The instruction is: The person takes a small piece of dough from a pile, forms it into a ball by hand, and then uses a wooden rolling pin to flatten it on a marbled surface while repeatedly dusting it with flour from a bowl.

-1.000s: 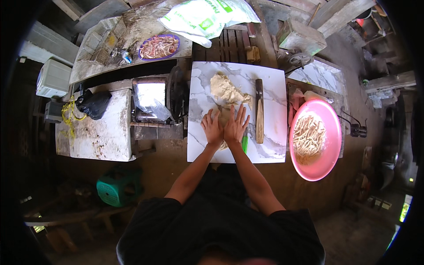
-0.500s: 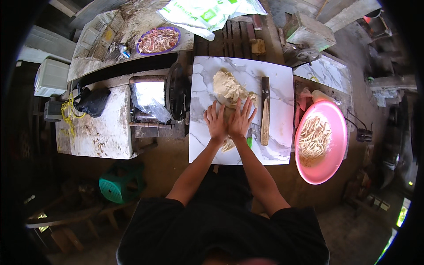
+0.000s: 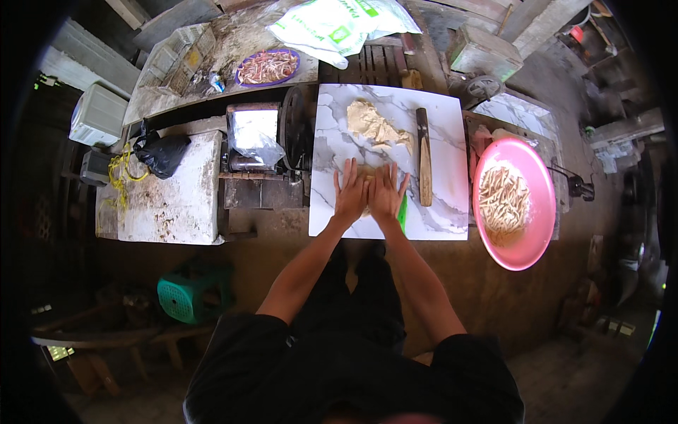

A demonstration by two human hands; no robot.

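Note:
Both hands press side by side on a piece of pale dough [image 3: 366, 171], mostly hidden under them. My left hand [image 3: 349, 196] lies with its fingers stretched forward. Close against it, my right hand [image 3: 384, 195] has its fingers extended and slightly spread. Beyond the fingertips, a larger rough lump of dough [image 3: 373, 125] sits on the white marble-patterned board [image 3: 441, 219]. Right of the lump lies a long narrow wooden tool [image 3: 425, 169] with a dark far part. A green object [image 3: 402, 213] shows partly beside my right wrist.
A pink basin [image 3: 519, 254] of pale strips stands at the right. To the left are a roller machine with a wheel [image 3: 292, 127], a stained white table [image 3: 176, 205] and a black bag [image 3: 164, 154]. Farther back are a purple-rimmed tray [image 3: 240, 79] and a white-green sack [image 3: 318, 32].
My hands have drawn back toward me, widening the gap to the larger lump. Their thumbs are closer together, and the dough that showed near my wrists is now mostly covered. The view has shifted slightly.

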